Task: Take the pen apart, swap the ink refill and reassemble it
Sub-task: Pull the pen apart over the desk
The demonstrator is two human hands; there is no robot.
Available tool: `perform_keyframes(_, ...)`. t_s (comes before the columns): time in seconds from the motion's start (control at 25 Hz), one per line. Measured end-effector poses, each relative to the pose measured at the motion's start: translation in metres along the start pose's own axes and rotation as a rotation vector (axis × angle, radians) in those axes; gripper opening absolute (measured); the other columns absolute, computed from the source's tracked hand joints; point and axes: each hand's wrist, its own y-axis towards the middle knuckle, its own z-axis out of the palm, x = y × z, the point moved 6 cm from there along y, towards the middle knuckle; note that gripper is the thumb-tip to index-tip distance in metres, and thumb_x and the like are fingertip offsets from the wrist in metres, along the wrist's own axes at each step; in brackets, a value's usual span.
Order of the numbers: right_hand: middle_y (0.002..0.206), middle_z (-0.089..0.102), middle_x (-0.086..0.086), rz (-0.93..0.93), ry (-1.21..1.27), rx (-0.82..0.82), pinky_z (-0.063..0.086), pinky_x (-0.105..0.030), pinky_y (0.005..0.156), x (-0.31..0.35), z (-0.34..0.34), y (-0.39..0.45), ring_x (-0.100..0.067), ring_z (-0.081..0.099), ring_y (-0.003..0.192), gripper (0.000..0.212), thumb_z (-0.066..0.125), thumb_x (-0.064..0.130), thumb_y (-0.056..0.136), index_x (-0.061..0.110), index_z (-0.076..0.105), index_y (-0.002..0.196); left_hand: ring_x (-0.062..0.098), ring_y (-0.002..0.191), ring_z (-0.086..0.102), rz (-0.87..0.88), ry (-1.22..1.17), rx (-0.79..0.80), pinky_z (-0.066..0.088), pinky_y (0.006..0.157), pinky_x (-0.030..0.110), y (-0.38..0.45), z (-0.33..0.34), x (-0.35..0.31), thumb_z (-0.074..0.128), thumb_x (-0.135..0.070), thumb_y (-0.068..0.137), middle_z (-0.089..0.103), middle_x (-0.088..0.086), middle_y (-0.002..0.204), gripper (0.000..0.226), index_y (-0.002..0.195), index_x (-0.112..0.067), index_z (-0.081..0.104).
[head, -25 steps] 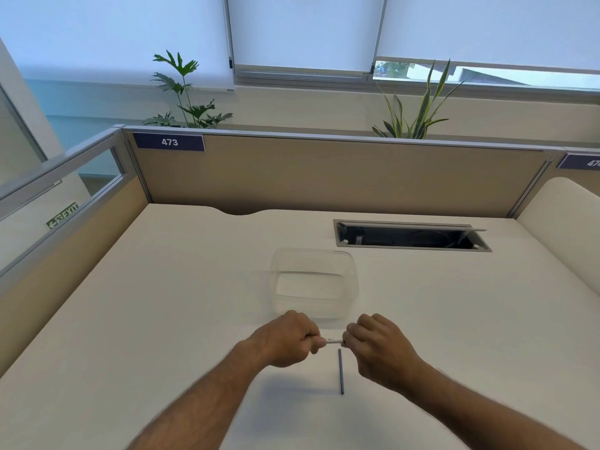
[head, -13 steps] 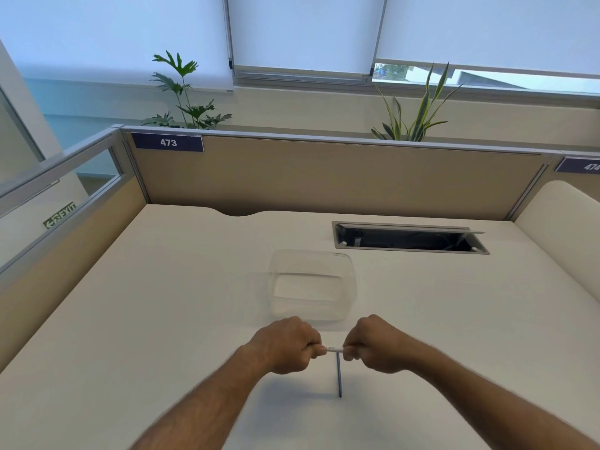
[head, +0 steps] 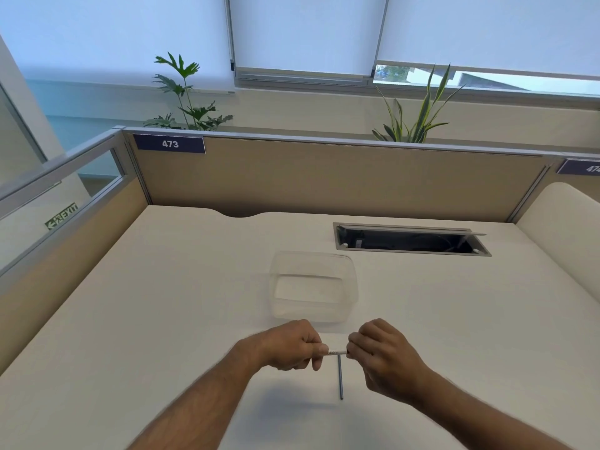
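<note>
An open-plan office: a cream white desk (head: 162,303) enclosed by tan fabric cubicle partitions (head: 324,180), a purple number plate reading 473 (head: 169,144) at far left, a recessed metal cable hatch (head: 412,239), and roller-blinded windows (head: 305,30) behind.

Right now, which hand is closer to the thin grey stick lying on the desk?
Right. The right hand sits just beside the grey stick, nearly over its far end. The left hand is a bit farther off on the other side. Both grip the white pen.
</note>
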Motion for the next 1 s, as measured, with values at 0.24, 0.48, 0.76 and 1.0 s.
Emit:
perform_keyframes(0.24, 0.069, 0.07, -0.006, 0.355, 0.358, 0.36, 0.042, -0.032, 0.061, -0.029, 0.015, 0.004, -0.024, 0.05, 0.064, 0.022, 0.059, 0.025, 0.091, 0.015, 0.072, 0.078, 0.012, 0.071, 0.06, 0.263, 0.535, -0.341, 0.053, 0.065, 0.031, -0.004, -0.011, -0.024, 0.064, -0.057, 0.081, 0.07, -0.01, 0.081, 0.033, 0.093, -0.027, 0.067)
perform_keyframes(0.48, 0.069, 0.071, -0.005, 0.394, 0.464, 0.268, 0.039, -0.029, 0.06, -0.033, 0.01, 0.006, -0.021, 0.052, 0.066, 0.016, 0.065, 0.019, 0.087, 0.014, 0.075, 0.075, 0.024, 0.058, 0.048, 0.418, 0.727, -0.369, 0.037, 0.053, 0.03, -0.002, -0.004, -0.033, 0.056, -0.034, 0.094, 0.065, 0.005, 0.067, 0.028, 0.075, -0.015, 0.062)
perform_keyframes(0.76, 0.063, 0.062, 0.005, 0.017, 0.058, -0.001, 0.045, -0.029, 0.056, -0.012, -0.008, 0.005, -0.021, 0.051, 0.06, 0.019, 0.068, 0.012, 0.083, 0.016, 0.064, 0.066, 0.019, 0.073, 0.062, 0.25, 0.486, -0.241, 0.047, 0.062, 0.026, -0.002, -0.004, -0.03, 0.046, -0.028, 0.101, 0.071, -0.001, 0.083, 0.03, 0.086, -0.018, 0.07)
perform_keyframes(1.0, 0.083, 0.067, 0.002, -0.055, -0.03, -0.072, 0.048, -0.032, 0.066, -0.007, -0.008, -0.002, -0.022, 0.053, 0.065, 0.014, 0.061, 0.016, 0.092, 0.014, 0.066, 0.08, 0.012, 0.038, 0.049, 0.109, 0.198, -0.089, 0.047, 0.043, 0.022, -0.002, -0.004, -0.022, 0.046, -0.033, 0.1, 0.053, -0.003, 0.054, 0.035, 0.073, -0.021, 0.065)
